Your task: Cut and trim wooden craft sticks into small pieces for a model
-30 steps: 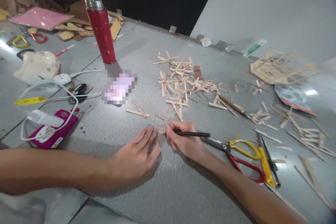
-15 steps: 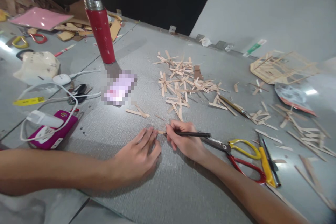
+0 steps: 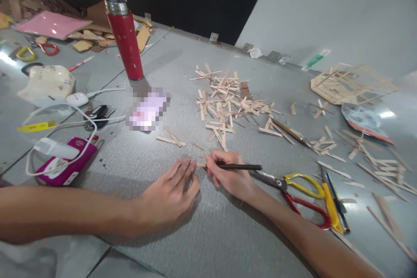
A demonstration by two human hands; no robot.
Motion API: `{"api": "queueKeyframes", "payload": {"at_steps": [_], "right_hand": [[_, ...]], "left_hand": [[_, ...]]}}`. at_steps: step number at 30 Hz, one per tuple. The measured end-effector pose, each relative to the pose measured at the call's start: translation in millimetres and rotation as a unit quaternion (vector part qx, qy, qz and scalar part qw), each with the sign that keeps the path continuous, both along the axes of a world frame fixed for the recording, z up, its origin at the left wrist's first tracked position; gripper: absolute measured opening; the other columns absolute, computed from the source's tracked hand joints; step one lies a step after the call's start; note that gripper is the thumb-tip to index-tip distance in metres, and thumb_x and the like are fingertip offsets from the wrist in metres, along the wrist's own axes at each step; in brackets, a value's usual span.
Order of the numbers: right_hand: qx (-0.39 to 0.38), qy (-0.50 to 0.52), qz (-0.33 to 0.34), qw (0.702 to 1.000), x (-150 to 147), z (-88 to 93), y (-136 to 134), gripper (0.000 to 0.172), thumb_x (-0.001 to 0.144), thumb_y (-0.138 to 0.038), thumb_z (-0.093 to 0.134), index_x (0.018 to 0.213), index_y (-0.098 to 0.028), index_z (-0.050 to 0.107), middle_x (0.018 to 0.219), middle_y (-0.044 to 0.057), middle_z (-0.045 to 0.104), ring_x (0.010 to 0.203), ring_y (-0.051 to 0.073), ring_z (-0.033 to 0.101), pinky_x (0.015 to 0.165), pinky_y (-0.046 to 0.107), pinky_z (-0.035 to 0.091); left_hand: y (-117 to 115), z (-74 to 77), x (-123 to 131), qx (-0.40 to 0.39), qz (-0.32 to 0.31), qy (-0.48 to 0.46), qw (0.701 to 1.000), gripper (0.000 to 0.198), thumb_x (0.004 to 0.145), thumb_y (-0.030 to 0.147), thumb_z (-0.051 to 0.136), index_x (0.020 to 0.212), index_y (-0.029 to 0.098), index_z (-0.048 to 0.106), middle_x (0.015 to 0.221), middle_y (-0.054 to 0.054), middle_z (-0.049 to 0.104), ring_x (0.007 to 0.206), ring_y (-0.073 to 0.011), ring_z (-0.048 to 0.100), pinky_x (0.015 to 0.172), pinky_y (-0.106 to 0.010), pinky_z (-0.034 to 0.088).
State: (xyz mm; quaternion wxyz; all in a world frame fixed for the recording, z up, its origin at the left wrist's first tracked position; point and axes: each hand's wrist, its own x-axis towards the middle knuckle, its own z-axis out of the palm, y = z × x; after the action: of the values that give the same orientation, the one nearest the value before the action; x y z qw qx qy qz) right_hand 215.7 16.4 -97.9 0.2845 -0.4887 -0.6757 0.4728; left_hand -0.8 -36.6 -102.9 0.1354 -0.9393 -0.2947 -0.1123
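L hand (image 3: 172, 191) is palm-down on the tabletop (image 3: 215, 239), fingers together, tips at the L end of a small wood strip (image 3: 200, 164); can't tell if thumb & fingers actually pinch it. R hand (image 3: 230, 173) is clamped on a black pen-like tool (image 3: 243, 167), thumb & fingers closed round it nr its tip; the tool lies almost level, back end pointing R, tip at the strip's R end. So the strip sits btwn the two hands, roughly mid-view; whether the tip touches it is too small to tell.

Scissors (image 3: 279, 183) w/ 1 yellow + 1 red handle lie just R of the R hand, blades toward the wrist. A yellow-handled tool (image 3: 331, 210) is beside the handles. Beyond the hands: pile of wood pieces (image 3: 228, 106), w/ a few joined sticks (image 3: 171, 138) nearer the L hand. Far R, a stick-built frame (image 3: 348, 87) stands nr the wall, a shiny packet (image 3: 365, 122) in front of it.

L side: blurred-out phone (image 3: 150, 108), lit screen; red flask (image 3: 125, 41) upright behind it. Keys (image 3: 97, 115) lie L of the phone; magenta case (image 3: 85, 152) is nr the L forearm, w/ white plug (image 3: 55, 147) on top.
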Motion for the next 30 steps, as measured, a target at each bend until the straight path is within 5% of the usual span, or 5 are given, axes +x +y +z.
{"api": "queueKeyframes", "payload": {"at_steps": [19, 30], "right_hand": [[0.008, -0.026, 0.011, 1.0, 0.3, 9.6, -2.0, 0.044, 0.101, -0.037, 0.051, 0.06, -0.023, 0.048, 0.046, -0.003, 0.054, 0.042, 0.011, 0.051, 0.049, 0.026, 0.04], [-0.025, -0.004, -0.009, 1.0, 3.6, 0.3, -1.6, 0.044, 0.1, -0.043, 0.054, 0.061, -0.022, 0.051, 0.048, -0.002, 0.058, 0.038, 0.01, 0.053, 0.04, 0.023, 0.039]], "left_hand": [[-0.2, 2.0, -0.7, -0.007, -0.006, 0.001, 1.0, 0.035, 0.096, 0.027, 0.054, 0.12, 0.001, 0.059, 0.129, -0.03, 0.068, 0.126, -0.0367, 0.065, 0.113, -0.048, 0.04], [-1.0, 2.5, -0.8, -0.03, -0.008, 0.004, 1.0, 0.037, 0.096, 0.026, 0.059, 0.121, 0.0, 0.059, 0.132, -0.032, 0.065, 0.128, -0.0387, 0.063, 0.113, -0.05, 0.04]]}}
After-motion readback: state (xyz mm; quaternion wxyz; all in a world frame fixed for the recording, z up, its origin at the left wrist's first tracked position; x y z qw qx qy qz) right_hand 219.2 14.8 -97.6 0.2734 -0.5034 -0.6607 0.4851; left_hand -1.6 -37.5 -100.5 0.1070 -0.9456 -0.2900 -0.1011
